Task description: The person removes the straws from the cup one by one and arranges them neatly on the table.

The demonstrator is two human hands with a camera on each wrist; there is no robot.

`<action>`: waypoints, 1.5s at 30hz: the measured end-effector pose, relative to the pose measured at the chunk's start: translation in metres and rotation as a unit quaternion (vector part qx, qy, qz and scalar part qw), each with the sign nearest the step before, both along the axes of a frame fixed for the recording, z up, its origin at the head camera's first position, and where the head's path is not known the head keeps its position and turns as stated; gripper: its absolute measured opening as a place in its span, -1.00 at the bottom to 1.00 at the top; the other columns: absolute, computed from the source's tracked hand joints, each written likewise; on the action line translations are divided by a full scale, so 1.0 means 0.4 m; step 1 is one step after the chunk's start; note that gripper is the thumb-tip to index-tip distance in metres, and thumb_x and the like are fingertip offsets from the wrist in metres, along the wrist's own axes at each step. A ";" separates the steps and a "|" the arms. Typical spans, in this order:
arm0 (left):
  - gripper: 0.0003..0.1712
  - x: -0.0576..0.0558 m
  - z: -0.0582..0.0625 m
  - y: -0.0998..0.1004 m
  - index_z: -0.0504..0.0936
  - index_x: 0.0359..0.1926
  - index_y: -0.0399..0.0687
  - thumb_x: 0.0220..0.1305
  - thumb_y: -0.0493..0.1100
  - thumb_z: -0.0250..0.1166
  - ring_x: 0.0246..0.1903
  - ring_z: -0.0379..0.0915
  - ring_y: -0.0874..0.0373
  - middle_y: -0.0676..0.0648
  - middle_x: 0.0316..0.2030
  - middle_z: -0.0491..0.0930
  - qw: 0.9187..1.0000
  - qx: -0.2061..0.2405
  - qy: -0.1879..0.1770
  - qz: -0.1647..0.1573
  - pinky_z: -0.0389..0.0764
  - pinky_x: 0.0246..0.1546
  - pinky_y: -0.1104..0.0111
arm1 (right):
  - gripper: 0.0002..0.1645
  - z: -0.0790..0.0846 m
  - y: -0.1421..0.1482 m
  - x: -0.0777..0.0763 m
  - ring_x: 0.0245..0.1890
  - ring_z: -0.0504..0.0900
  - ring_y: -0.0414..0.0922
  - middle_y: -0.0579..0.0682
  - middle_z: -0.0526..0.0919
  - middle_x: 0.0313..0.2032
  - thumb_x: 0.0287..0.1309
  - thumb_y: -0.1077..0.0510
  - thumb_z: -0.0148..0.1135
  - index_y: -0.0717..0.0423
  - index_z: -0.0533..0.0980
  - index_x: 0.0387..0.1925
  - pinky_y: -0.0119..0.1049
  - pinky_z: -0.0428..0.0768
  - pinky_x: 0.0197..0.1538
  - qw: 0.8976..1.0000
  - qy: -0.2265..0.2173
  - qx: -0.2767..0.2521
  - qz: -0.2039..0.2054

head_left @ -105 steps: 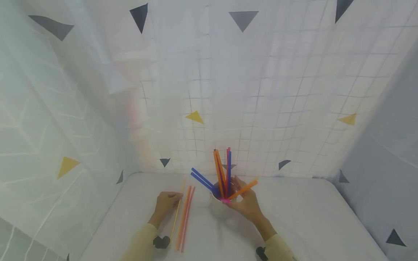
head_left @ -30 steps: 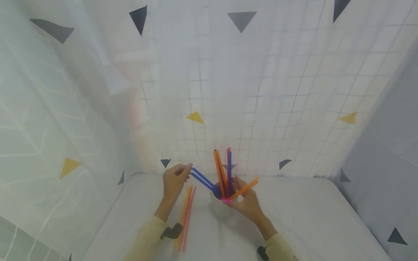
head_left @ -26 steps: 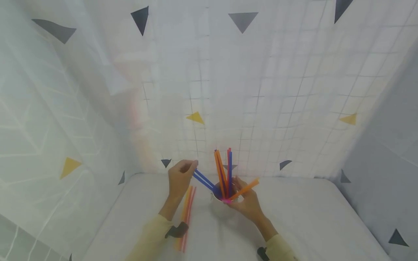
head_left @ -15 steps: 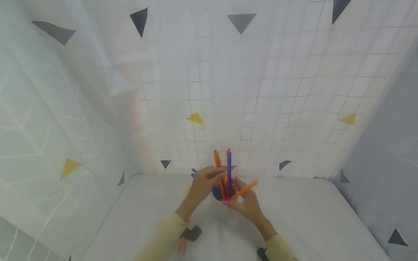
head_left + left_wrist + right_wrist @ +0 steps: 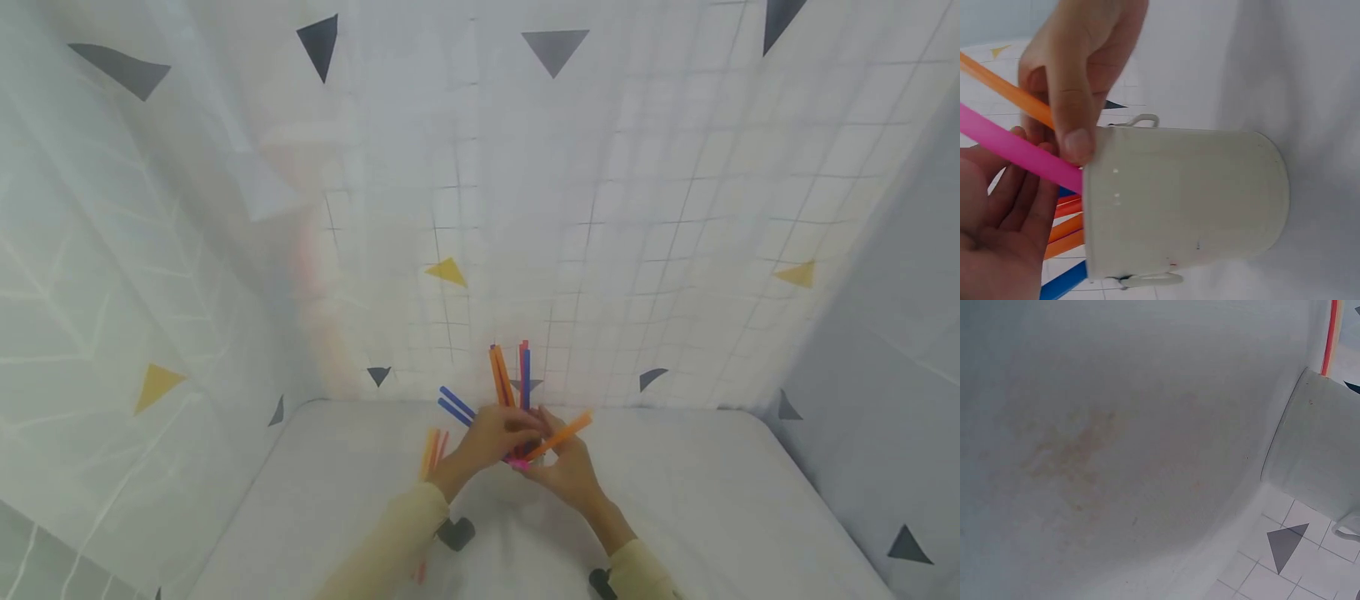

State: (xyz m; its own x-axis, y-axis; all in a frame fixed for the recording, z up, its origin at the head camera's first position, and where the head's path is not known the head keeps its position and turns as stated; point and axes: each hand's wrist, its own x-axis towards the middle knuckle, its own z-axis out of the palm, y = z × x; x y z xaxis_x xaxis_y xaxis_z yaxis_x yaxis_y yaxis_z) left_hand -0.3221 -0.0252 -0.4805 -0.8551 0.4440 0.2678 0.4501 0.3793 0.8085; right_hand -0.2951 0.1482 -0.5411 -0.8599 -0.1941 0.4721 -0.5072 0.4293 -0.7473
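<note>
A small off-white bucket with loop handles stands on the table, several colourful drinking straws in it. My right hand grips its rim, thumb on the outside, as the left wrist view shows. Over the mouth, my left hand reaches in among the straws, fingers fairly straight; its fingertips are partly hidden. In the left wrist view a pink straw crosses in front of that hand. Blue straws lean left, orange straws stand near a red and blue pair, and another orange straw leans right.
On the white table, yellow, orange and pink straws lie left of the bucket, partly covered by my left arm. A whitish wall sheet with triangles rises behind. The right wrist view shows mostly stained cloth.
My left hand has left the yellow straw on the table, passed the tips of the leaning blue straws, and moved right and down over the bucket's mouth. The right hand keeps its grip.
</note>
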 end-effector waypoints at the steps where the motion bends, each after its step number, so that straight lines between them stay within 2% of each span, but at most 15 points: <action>1: -0.82 -0.001 -0.004 0.001 0.78 -0.17 0.13 0.18 -0.09 0.42 -0.26 0.60 0.40 0.26 -0.30 0.70 1.000 -0.006 -0.003 -0.002 0.63 -0.25 0.49 | 0.12 0.001 0.000 0.000 0.29 0.42 -0.08 -0.14 0.39 0.34 -0.10 -0.07 0.56 -0.01 0.19 0.46 -0.05 0.47 0.23 1.000 0.002 0.001 0.002; 7: -0.86 -0.008 -0.027 0.002 0.79 -0.21 0.15 0.18 -0.08 0.43 -0.36 0.57 0.39 0.27 -0.37 0.70 0.999 -0.035 -0.028 -0.009 0.62 -0.32 0.51 | 0.10 0.002 0.000 -0.003 0.27 0.45 -0.07 -0.05 0.42 0.32 -0.05 -0.03 0.54 0.02 0.17 0.46 -0.13 0.46 0.24 0.999 0.021 -0.007 0.023; 13: -0.86 -0.011 -0.034 0.004 0.79 -0.19 0.09 0.22 -0.12 0.40 -0.37 0.61 0.37 0.24 -0.37 0.70 0.998 -0.017 -0.042 -0.037 0.65 -0.31 0.50 | 0.07 0.004 0.002 -0.003 0.23 0.48 0.06 0.14 0.42 0.30 -0.03 0.14 0.54 0.17 0.16 0.45 -0.32 0.45 0.22 0.996 0.068 -0.014 0.055; 16: -0.86 -0.010 -0.031 0.002 0.79 -0.19 0.07 0.22 -0.14 0.40 -0.38 0.60 0.37 0.23 -0.37 0.70 0.998 -0.013 -0.041 -0.039 0.65 -0.31 0.50 | 0.08 0.006 0.003 -0.004 0.24 0.48 0.04 0.14 0.42 0.30 -0.06 0.20 0.54 0.18 0.16 0.45 -0.41 0.41 0.23 0.996 0.067 -0.014 0.057; 28: -0.93 -0.010 -0.038 0.001 0.79 -0.29 0.11 0.20 -0.13 0.41 -0.39 0.60 0.36 0.26 -0.41 0.68 0.999 -0.007 -0.037 -0.030 0.65 -0.31 0.50 | 0.06 0.003 0.002 -0.002 0.23 0.48 0.09 0.17 0.43 0.29 -0.03 0.22 0.52 0.19 0.15 0.45 -0.20 0.45 0.21 0.996 0.081 -0.006 0.044; 32: -0.94 -0.003 -0.025 -0.001 0.79 -0.30 0.14 0.18 -0.08 0.43 -0.38 0.58 0.38 0.28 -0.42 0.68 1.000 -0.013 -0.023 -0.014 0.63 -0.30 0.51 | 0.05 0.005 0.001 0.000 0.23 0.49 0.07 0.14 0.44 0.29 -0.02 0.13 0.53 0.16 0.18 0.44 -0.12 0.49 0.18 0.996 0.081 -0.014 0.042; 36: -0.94 0.004 -0.003 -0.006 0.78 -0.31 0.22 0.16 -0.03 0.44 -0.38 0.57 0.35 0.29 -0.42 0.68 1.000 -0.012 -0.027 0.005 0.64 -0.37 0.47 | 0.03 0.016 -0.005 0.006 0.26 0.44 0.13 0.16 0.41 0.31 -0.06 0.10 0.55 0.20 0.24 0.41 0.07 0.48 0.16 0.996 0.068 -0.030 0.041; 40: -0.93 0.013 0.025 -0.017 0.77 -0.29 0.26 0.17 -0.05 0.43 -0.39 0.61 0.20 0.23 -0.41 0.67 0.999 0.008 -0.044 0.007 0.71 -0.44 0.26 | -0.03 0.055 -0.015 0.034 0.30 0.37 0.17 0.21 0.38 0.32 -0.11 0.21 0.57 0.24 0.31 0.35 0.13 0.42 0.21 0.997 0.050 -0.051 0.042; 43: -0.90 0.017 0.049 -0.027 0.77 -0.24 0.18 0.19 -0.09 0.42 -0.34 0.64 0.18 0.19 -0.38 0.69 0.999 0.030 -0.022 0.000 0.72 -0.35 0.23 | -0.02 0.075 -0.015 0.045 0.29 0.39 0.15 0.19 0.42 0.29 -0.12 0.26 0.57 0.20 0.31 0.36 0.07 0.45 0.20 0.995 0.060 -0.059 0.057; 45: -0.88 0.014 0.061 -0.034 0.77 -0.22 0.11 0.20 -0.09 0.41 -0.29 0.65 0.24 0.18 -0.35 0.70 0.999 0.044 0.008 -0.006 0.71 -0.25 0.30 | 0.00 0.072 -0.013 0.039 0.25 0.44 0.17 0.21 0.44 0.26 -0.13 0.31 0.56 0.22 0.29 0.37 0.07 0.49 0.16 0.992 0.083 -0.066 0.075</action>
State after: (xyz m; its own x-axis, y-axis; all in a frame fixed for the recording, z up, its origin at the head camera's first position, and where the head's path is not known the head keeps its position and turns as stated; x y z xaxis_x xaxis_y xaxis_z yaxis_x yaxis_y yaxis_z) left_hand -0.3166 -0.0390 -0.4559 -0.8450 0.4287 0.3196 0.4670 0.3004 0.8317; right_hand -0.2796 0.1431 -0.5122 -0.7346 -0.2408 0.6344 -0.6784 0.2434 -0.6932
